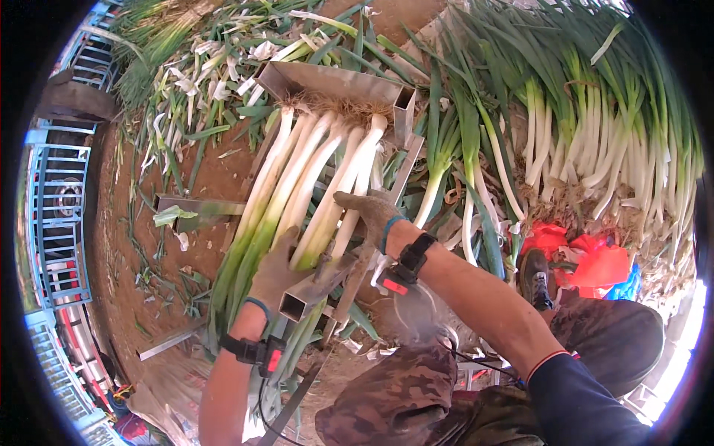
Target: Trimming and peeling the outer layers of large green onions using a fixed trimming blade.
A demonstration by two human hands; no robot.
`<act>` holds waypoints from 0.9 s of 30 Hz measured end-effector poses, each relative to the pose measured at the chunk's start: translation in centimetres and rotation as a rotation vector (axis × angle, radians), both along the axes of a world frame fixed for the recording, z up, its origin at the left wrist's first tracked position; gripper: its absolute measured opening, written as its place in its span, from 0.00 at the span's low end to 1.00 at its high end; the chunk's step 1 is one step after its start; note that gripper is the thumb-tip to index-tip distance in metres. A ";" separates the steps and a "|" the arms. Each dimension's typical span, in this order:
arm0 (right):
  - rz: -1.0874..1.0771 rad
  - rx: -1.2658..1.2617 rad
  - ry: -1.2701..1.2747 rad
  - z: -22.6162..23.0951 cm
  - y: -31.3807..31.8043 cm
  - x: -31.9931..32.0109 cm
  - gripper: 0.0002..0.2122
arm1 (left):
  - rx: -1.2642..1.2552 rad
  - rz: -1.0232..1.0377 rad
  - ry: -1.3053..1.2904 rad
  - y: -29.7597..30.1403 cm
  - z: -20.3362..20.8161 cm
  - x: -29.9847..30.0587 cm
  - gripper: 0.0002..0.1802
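Scanning from my distant seat, I get the heap of leeks (587, 126) first, filling the upper right; scraps (201, 82) litter the upper left. Centre frame, here's the worked bunch (312, 171), lying slanted in a metal frame (335, 80), roots toward its upper end. A blue railing (61, 193) curves down the left edge, and red plastic (587, 260) crumples right of centre. Now the gloved hands: the right hand (370, 212) stretches one finger over a white stalk, the others hidden; the left hand (277, 275) is on the greener stretch, spread or pinching I can't tell. Between the wrists, a square tube (320, 286) crosses the leaves, blocking my view.
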State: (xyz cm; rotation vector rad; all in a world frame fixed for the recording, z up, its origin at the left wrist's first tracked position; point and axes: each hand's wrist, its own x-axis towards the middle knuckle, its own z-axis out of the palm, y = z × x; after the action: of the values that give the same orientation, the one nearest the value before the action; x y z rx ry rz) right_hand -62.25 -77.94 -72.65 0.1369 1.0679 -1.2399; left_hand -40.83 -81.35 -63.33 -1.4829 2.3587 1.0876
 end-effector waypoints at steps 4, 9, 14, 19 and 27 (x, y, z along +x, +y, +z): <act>0.025 0.069 0.258 -1.0 -0.5 0.6 0.19 | -0.056 0.027 0.087 -0.2 -0.4 1.6 0.43; -0.200 0.020 0.018 0.4 -1.0 0.4 0.15 | -0.289 0.011 -0.021 2.1 -1.5 2.8 0.49; -0.188 0.032 0.045 1.7 -1.7 0.3 0.13 | -0.401 -0.053 -0.045 2.7 -2.1 3.5 0.50; -0.141 -0.068 0.527 3.3 -4.3 -2.4 0.14 | -0.443 -0.092 -0.011 2.5 1.5 0.5 0.44; -0.118 0.012 0.812 0.9 -3.1 -2.9 0.20 | -0.465 -0.124 0.161 2.0 -1.2 0.1 0.36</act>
State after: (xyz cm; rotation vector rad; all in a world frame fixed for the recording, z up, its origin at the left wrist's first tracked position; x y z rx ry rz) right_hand -65.16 -81.03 -71.75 -0.3304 1.7800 -1.4313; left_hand -40.74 -79.37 -64.53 -1.3885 2.9206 0.6798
